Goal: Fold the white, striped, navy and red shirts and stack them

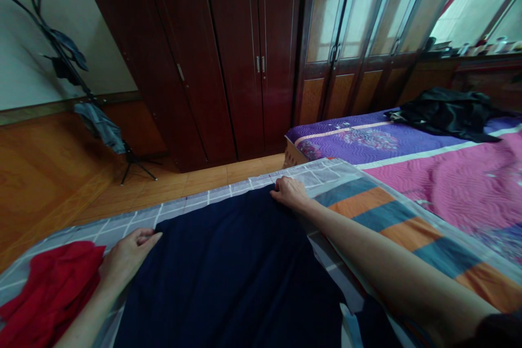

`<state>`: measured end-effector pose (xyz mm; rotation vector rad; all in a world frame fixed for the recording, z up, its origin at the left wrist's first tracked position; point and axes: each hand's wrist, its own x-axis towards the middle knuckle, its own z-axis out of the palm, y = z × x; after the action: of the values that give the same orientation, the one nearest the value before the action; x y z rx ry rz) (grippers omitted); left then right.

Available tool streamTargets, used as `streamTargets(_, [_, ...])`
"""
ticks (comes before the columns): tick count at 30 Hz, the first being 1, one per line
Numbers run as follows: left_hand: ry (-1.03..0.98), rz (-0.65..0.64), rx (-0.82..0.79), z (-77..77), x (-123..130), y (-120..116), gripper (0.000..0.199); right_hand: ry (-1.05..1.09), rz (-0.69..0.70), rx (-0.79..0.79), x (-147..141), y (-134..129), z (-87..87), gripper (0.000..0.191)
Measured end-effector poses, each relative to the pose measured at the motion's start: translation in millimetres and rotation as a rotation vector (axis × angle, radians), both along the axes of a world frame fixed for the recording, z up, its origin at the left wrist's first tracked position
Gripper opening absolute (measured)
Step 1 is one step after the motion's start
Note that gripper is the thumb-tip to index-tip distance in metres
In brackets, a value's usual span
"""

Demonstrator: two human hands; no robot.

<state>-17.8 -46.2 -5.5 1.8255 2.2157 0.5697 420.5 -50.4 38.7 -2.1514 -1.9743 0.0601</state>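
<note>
A navy blue garment [228, 261] lies spread over a grey-and-white checked cloth [134, 223]; its kind is not clear from what shows. My left hand [130, 253] pinches the far left corner between thumb and fingers. At the far right corner my right hand [289, 193] has its fingers curled closed over the edge. The garment's far edge runs fairly straight between both hands, and its near part leaves the view at the bottom. Beside my left wrist sits a crumpled red cloth [61, 277]. A pale blue strip [351, 323] shows at the garment's lower right.
To the right are an orange-and-teal striped cloth [391, 217] and a bed with a purple and pink quilt [460, 174], a black garment [452, 111] on it. Dark red wardrobes [240, 65] stand behind. A coat stand [77, 76] with hung clothes is at left.
</note>
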Motion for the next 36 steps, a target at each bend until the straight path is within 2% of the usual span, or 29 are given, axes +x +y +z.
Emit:
streamTargets(3, [0.021, 0.037, -0.101, 4.5, 5.1, -2.5, 0.039, 0.004, -0.012, -0.015, -1.6, 2.2, -0.7, 0.025])
streamTargets(7, [0.029, 0.077, -0.096, 3.1, 7.6, -3.5, 0.036, 0.021, -0.027, -0.012, -2.6, 5.0, -2.7, 0.024])
streamTargets(14, [-0.066, 0.112, 0.208, -4.4, -2.6, 2.8, 0.031, 0.044, -0.100, 0.059, 7.7, 14.0, -1.9, 0.031])
streamTargets(17, [-0.082, 0.148, 0.234, -4.5, -2.3, 2.6, 0.027, 0.045, -0.118, 0.041, 11.9, 17.4, -3.4, 0.029])
streamTargets(20, [-0.192, 0.072, 0.192, -2.6, 1.2, -0.4, 0.029, 0.040, -0.102, 0.012, 12.4, 17.9, -4.4, 0.026])
streamTargets(24, [-0.487, -0.104, 0.098, 5.7, 2.7, -7.2, 0.047, 0.029, -0.086, -0.002, 11.9, 15.1, -2.4, 0.029])
streamTargets(27, [-0.625, -0.225, 0.006, 13.9, 0.2, -13.1, 0.052, 0.024, -0.067, -0.014, 13.4, 13.2, -1.1, 0.030])
streamTargets(32, [-0.543, -0.320, 0.011, 20.5, 2.1, -19.5, 0.032, 0.026, -0.025, -0.024, 16.7, 16.3, -4.4, 0.025])
streamTargets(36, [-0.290, -0.373, 0.142, 21.8, 12.1, -24.1, 0.010, 0.031, -0.001, -0.023, 18.7, 20.9, -8.9, 0.024])
